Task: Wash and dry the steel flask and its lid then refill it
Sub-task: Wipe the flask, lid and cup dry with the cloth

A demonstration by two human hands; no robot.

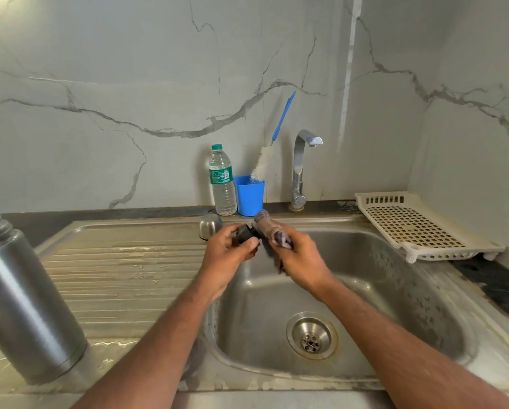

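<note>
Steel flask (26,293) stands open at the worktop's left edge while the left hand (226,249) grips its black lid (246,233) and the right hand (299,258) pinches a cloth (272,228) against it over the sink (394,290), so I'd say lid-wiping's underway, flask next.

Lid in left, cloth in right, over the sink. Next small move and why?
Probably turn the lid a little in the left hand so the cloth, gripped by the right hand, meets a fresh part of it. The cloth touches only one side of the lid, the tap runs no visible water, and the flask stands open on the drainboard.
</note>
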